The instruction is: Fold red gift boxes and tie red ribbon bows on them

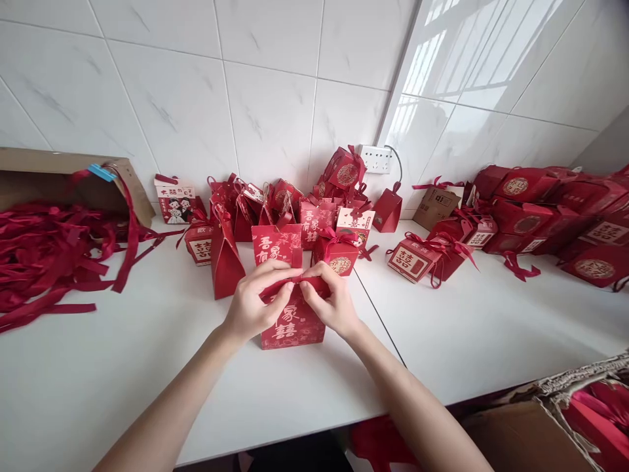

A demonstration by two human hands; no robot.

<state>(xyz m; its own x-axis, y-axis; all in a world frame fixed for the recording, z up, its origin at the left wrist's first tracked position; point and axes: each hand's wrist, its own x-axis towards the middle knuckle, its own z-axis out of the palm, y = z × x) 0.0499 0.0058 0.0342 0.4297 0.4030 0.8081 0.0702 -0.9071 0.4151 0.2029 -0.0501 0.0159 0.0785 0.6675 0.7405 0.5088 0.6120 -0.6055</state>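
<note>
In the head view a red gift box [297, 331] with pale Chinese characters stands upright on the white table, front side toward me. My left hand [258, 298] and my right hand [331, 298] meet at its top edge. Thumbs and index fingers of both hands pinch a dark red ribbon [297, 278] there, the fingertips almost touching. The fingers hide part of the ribbon and the box's top. Just behind stands another red box [275, 242] with similar characters. A red box with a bow [339, 252] sits behind my right hand, and a plain-sided red box [226, 259] behind my left.
At left, a cardboard box [140, 196] lies on its side, loose red ribbons [54, 249] spilling out. Stacked red boxes [523, 210] fill the back right. A power strip [376, 159] is at the tiled wall. An open carton [521, 432] stands at the lower right.
</note>
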